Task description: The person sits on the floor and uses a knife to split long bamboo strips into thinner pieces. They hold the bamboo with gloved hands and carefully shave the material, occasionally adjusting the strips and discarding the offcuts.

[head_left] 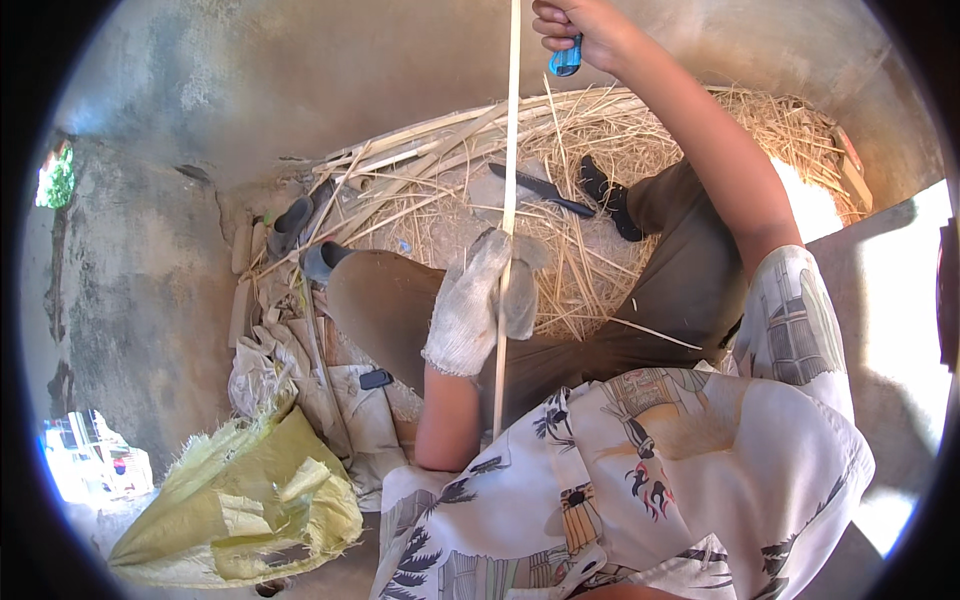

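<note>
My left hand (470, 305), in a whitish-grey work glove, is closed round a long pale strip of split bamboo or wood (510, 130). The strip stands nearly upright in the picture, from beside my shirt up past the top edge. At the top, my bare right hand (580, 28) is stretched far out, just right of the strip. Its fingers are wrapped round a tool with a translucent blue handle (566, 58); the tool's working end is hidden. On the ground between my legs lies a dark-bladed knife (540, 188).
Fibrous shavings (620, 130) and long split strips (420, 140) cover the ground along the wall. A black sandal (608, 198) is at right, grey shoes (291, 226) at left. A yellow woven sack (250, 500) and a small black object (375, 379) lie lower left.
</note>
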Demonstrator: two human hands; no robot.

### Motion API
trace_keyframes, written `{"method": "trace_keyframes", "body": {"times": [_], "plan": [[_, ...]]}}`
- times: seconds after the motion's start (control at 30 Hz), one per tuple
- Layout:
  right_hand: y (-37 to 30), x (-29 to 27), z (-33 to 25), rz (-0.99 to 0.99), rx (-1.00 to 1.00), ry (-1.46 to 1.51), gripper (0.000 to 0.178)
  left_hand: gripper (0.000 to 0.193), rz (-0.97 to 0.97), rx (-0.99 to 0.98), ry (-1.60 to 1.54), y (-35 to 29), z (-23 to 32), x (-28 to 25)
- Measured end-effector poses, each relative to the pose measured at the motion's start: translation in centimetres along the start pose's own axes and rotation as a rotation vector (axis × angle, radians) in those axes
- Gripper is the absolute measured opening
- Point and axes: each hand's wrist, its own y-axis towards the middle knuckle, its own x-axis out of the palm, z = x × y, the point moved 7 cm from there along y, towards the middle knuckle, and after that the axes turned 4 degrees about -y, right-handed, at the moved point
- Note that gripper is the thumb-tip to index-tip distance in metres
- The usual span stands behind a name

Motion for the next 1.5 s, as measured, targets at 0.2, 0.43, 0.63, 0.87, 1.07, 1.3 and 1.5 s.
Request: {"method": "trace_keyframes", "body": {"times": [0.2,0.43,0.63,0.87,1.07,1.3,1.5], "plan": [[-0.9,1.2,-0.3,-0.001,-0.010,-0.074,0.029,0.025,0.026,0.140,0.267,0.7,1.5,0.8],[-0.9,1.0,-0.9,-0.039,-0.046,0.000,0.031,0.027,0.109,0.143,0.429,2.3,4.1,1.8],[-1.7,0.4,-3.4,0.160,-0.233,-0.187,0.027,0.026,-0.027,0.040,0.212,3.1,4.0,3.0],[-2.7,-2.5,-4.8,0.584,-0.562,-0.924,0.027,0.023,0.050,0.079,0.100,3.3,0.6,2.1],[-6.3,5.9,4.6,0.060,-0.744,-1.476,0.024,0.020,0.200,0.186,-0.023,3.6,2.4,0.2],[-7.1,9.5,6.7,-0.051,-0.975,-1.746,0.016,0.021,0.347,0.275,-0.027,3.0,3.7,-1.0],[-5.7,9.7,5.5,-0.247,-0.624,-1.052,0.030,0.023,0.268,0.277,0.045,3.2,3.2,-1.7]]}}
